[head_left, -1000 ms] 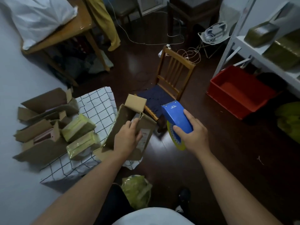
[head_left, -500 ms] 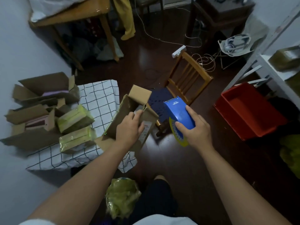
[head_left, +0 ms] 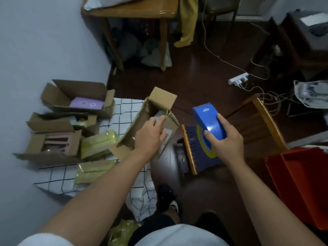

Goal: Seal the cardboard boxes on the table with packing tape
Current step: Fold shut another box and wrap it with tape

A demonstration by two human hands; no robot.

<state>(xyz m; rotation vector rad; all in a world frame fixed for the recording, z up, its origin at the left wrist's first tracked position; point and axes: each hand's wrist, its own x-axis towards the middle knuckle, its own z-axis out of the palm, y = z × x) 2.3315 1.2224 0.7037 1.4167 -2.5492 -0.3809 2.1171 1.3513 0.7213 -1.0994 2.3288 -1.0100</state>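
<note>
From the head view, the left hand (head_left: 150,137) grips the open cardboard box (head_left: 150,119) tilted at the table's (head_left: 124,110) edge, probably steadying its flaps, while the right hand (head_left: 225,139) holds the blue tape dispenser (head_left: 206,119) beside it, ready.

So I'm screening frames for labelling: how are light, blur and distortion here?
Head view: dim, bluish room light; wide-angle bending toward the edges; the open boxes at left are motion-smeared, while the left hand and tape dispenser read fairly sharp.

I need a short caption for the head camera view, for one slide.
Left hand holds an open cardboard box while right hand grips a blue tape dispenser.
</note>
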